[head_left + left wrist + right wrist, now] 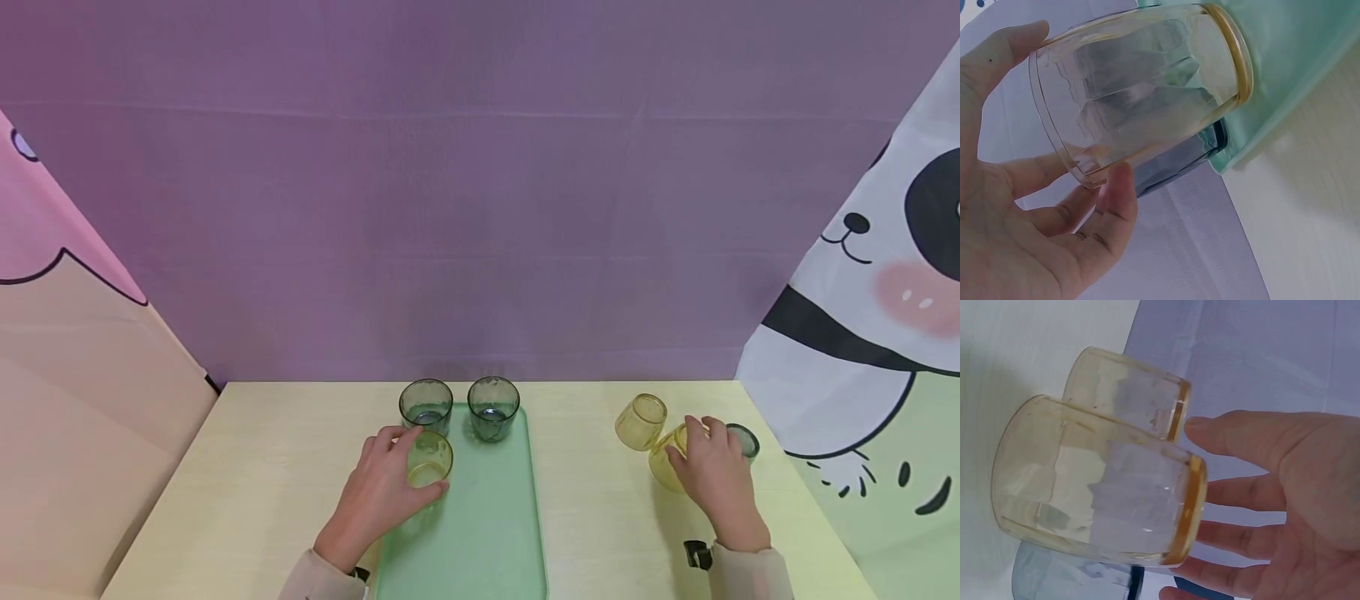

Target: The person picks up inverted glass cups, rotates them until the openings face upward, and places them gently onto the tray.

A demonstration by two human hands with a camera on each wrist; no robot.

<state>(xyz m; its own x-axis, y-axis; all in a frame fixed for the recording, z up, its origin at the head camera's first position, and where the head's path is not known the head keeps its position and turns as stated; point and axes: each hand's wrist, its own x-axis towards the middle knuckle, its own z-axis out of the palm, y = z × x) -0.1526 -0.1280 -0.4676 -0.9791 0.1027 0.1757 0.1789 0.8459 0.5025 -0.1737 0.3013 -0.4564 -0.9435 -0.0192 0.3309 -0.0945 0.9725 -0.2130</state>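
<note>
Yellow cup (429,460) is clasped by curled fingers (1116,200) of the left hand (382,492), apparently resting on the green tray (480,533), at six o'clock from a grey cup (425,405). Another yellow glass (667,462) is wrapped by the right hand (716,479), its fingers curled round it, a third tumbler (641,421) at eleven o'clock.

tray (480,533): table (262,467) centre
on tray: 2 cups (426,406) at back, 1 cup (429,458) in front
right of tray: 3 cups (640,422) on table
</note>
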